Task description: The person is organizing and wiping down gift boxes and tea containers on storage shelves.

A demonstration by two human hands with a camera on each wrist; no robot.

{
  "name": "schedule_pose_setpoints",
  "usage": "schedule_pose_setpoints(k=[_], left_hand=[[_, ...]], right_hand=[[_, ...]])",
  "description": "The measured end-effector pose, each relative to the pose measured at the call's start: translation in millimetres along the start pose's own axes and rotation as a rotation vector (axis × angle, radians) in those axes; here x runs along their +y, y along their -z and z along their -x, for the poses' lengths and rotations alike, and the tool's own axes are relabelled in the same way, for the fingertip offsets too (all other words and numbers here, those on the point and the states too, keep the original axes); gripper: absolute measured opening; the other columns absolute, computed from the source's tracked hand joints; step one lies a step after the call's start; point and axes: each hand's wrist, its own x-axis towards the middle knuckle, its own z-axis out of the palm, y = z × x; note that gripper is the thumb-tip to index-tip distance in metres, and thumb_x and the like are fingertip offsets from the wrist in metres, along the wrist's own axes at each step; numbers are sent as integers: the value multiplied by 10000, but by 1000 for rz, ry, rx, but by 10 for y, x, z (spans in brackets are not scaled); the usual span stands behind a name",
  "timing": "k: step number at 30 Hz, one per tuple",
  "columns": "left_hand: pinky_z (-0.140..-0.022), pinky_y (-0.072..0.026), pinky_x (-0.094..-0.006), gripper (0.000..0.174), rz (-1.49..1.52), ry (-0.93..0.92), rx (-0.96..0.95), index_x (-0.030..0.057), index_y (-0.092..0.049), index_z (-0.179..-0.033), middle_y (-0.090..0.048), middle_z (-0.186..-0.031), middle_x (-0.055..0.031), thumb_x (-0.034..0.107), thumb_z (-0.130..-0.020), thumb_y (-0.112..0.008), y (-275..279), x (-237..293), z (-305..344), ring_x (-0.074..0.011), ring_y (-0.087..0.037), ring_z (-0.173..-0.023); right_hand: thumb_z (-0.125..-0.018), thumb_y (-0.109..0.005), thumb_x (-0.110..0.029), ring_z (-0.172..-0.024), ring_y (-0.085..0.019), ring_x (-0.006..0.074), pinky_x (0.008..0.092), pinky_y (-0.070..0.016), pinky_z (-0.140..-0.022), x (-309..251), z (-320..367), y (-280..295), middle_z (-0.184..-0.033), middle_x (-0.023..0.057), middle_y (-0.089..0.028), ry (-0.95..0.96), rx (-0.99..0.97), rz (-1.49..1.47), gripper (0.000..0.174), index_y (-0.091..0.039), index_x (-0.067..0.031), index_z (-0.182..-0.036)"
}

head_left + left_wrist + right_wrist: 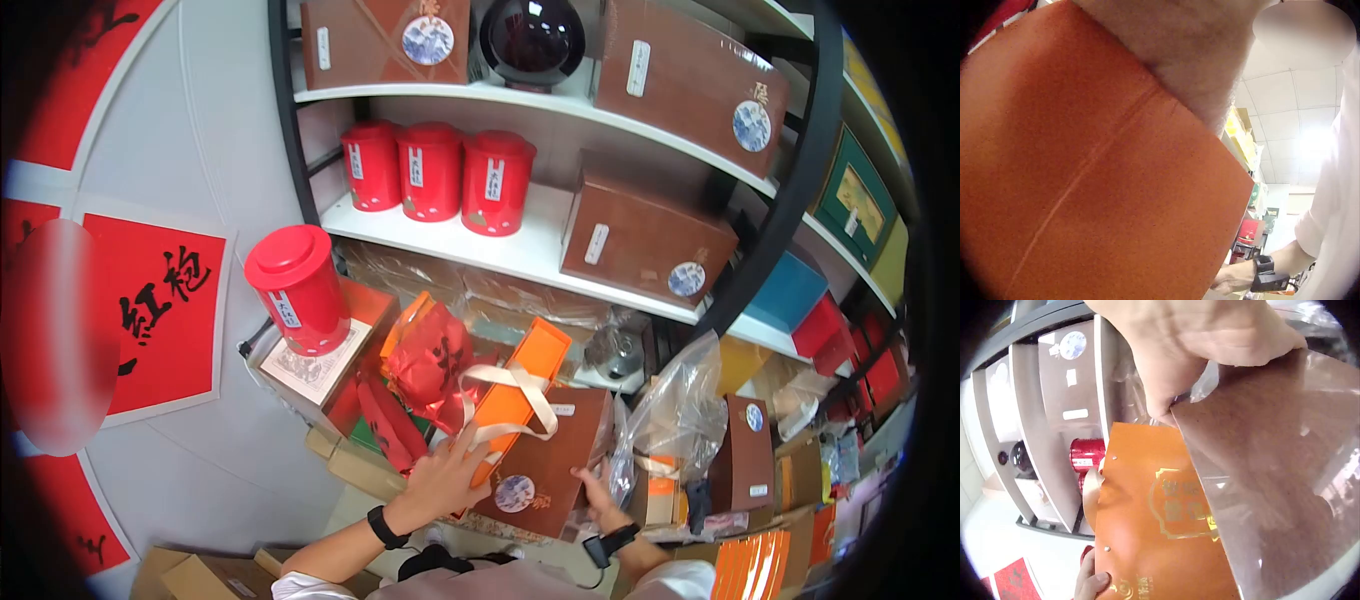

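My left hand (445,478) grips the near end of an orange paper gift bag (512,390) with cream ribbon handles (545,410). The bag's creased side panel (1104,162) fills much of the left wrist view. Its gold-printed front (1160,506) shows in the right wrist view, with left fingers (1091,581) at its edge. My right hand (598,497) holds the edge of a brown box (575,440) in clear plastic, thumb on top. Bag and box stand side by side; the bag overlaps the box in the head view.
Red wrapped packages (430,365) lie left of the bag. A red tin (300,290) stands on a box beside them. Shelves ahead carry three more red tins (430,172), brown boxes (645,240) and a dark round jar (532,42). Clear plastic (680,410) bunches on the right.
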Motion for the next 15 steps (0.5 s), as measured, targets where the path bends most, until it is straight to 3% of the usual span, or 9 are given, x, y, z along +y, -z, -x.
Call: schedule_pose_setpoints(k=[2, 5, 6, 9, 10, 13, 14, 15], left_hand=[[-561, -579, -408, 523, 0, -8, 8, 109, -534, -1170, -428, -1342, -211, 325, -726, -709, 24, -10, -1, -378, -596, -1001], [-563, -572, -420, 479, 19, -44, 164, 122, -543, -1130, -467, -1320, -200, 287, -712, -707, -106, -71, 19, -395, -614, -961], [-634, -582, -429, 473, 45, -36, 146, 119, -552, -1133, -465, -1327, -202, 273, -712, -701, -127, -80, 23, -416, -567, -1077], [-677, -584, -432, 480, 17, -60, 143, 115, -553, -1150, -454, -1345, -199, 269, -718, -694, -164, -115, 18, -426, -516, -1159], [-850, -533, -470, 491, 78, -32, 74, 103, -562, -1178, -437, -1369, -200, 247, -724, -677, -128, -100, 20, -431, -442, -1245], [-1000, -416, -498, 508, 40, -89, 100, 83, -569, -1199, -422, -1387, -202, 215, -717, -663, -109, -80, 11, -421, -360, -1316], [-1076, -306, -511, 535, 114, -80, 74, 65, -567, -1217, -391, -1419, -210, 194, -706, -660, -149, -79, 10, -412, -290, -1366], [-1075, -312, -510, 550, 105, -94, 83, 70, -564, -1229, -381, -1428, -210, 195, -703, -662, -153, -70, 10, -410, -286, -1370]], right_hand=[[-665, -796, -213, -1317, -370, 318, 415, -395, -1038, -211, 100, 125, -1473, 193, -296, 29, 24, 137, 1107, -100, -60, -1513], [-617, -825, -166, -1323, -365, 303, 394, -395, -1039, -428, 279, 320, -1450, 201, -335, 125, 34, 253, 1121, -148, -35, -1500], [-605, -828, -146, -1307, -381, 300, 390, -402, -1031, -479, 317, 408, -1436, 199, -350, 149, 40, 275, 1119, -159, -31, -1495], [-583, -832, -91, -1257, -431, 292, 383, -425, -1007, -641, 479, 625, -1399, 190, -386, 199, 56, 333, 1104, -193, -22, -1481], [-583, -829, -75, -1237, -447, 290, 384, -433, -999, -746, 595, 665, -1389, 186, -391, 205, 61, 348, 1093, -202, -20, -1477], [-619, -791, -18, -1176, -488, 258, 372, -465, -953, -1076, 1035, 637, -1310, 163, -447, 205, 66, 216, 997, -253, -55, -1457], [-625, -783, -9, -1171, -492, 252, 367, -465, -950, -1160, 1157, 645, -1298, 160, -458, 220, 79, 195, 984, -258, -67, -1455], [-631, -775, 0, -1167, -496, 246, 363, -466, -947, -1202, 1223, 680, -1285, 157, -468, 235, 89, 171, 972, -262, -80, -1452]])
